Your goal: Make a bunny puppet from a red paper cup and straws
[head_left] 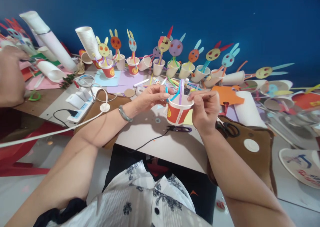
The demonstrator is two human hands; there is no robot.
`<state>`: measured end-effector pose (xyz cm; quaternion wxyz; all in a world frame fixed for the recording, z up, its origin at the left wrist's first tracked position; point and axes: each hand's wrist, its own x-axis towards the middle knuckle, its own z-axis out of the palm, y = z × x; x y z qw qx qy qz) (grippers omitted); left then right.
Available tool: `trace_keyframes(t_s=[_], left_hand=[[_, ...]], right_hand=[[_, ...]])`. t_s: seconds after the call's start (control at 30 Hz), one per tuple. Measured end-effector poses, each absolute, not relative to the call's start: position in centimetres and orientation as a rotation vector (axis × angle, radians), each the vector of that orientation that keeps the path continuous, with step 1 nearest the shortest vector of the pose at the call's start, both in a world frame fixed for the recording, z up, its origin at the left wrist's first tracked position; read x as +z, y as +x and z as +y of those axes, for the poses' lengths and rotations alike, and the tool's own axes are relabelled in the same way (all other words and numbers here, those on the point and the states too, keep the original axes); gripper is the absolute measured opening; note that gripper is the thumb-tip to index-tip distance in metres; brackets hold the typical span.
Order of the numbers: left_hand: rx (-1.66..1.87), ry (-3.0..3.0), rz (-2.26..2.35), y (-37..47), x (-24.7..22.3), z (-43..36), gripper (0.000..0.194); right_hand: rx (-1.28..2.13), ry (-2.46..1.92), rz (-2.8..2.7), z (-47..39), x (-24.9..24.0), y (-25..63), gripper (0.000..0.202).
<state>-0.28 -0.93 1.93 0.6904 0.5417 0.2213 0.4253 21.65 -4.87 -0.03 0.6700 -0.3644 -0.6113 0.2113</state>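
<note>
Forearms (110, 125) angled inward | left hand (157, 95): pinch grip | right hand (205, 110): fingers curled

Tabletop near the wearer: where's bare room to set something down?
Bare: front strip of tabletop between purple snips and near edge; smaller patch between left forearm and black cord. Crowded: behind the held cup, with loose straws and a row of paper-rabbit cups.

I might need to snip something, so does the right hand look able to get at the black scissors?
Probably yes: the black scissors lie close by the right wrist, seemingly uncovered, but the right hand would first have to let go of the cup.
</note>
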Motion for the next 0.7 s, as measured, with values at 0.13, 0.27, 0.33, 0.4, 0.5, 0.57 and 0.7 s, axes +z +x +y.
trace_keyframes(t_s=[0.13,0.27,0.33,0.4,0.5,0.57,0.7], left_hand=[[0.854,1.268,0.478,-0.9,1.8,-0.3,0.059],[0.749,1.311,0.435,-1.8,2.3,0.2,0.06],[0.719,1.33,0.424,-2.1,2.5,0.3,0.062],[0.718,1.351,0.435,-2.3,2.5,0.5,0.063],[0.722,1.354,0.446,-2.2,2.2,0.7,0.06],[0.706,1.35,0.442,-2.1,2.1,0.8,0.06],[0.692,1.402,0.451,-1.9,2.0,0.8,0.067]], right_hand=[[0.431,-0.812,-1.415,-5.3,0.6,21.5,0.047],[0.451,-0.792,-1.483,-5.9,1.2,21.0,0.046],[0.467,-0.766,-1.507,-6.0,1.3,20.8,0.045],[0.481,-0.748,-1.512,-6.0,1.3,20.7,0.045],[0.507,-0.78,-1.498,-5.8,1.1,20.9,0.048],[0.524,-0.813,-1.491,-5.6,1.0,21.0,0.049],[0.544,-0.818,-1.501,-5.5,0.8,21.2,0.047]])
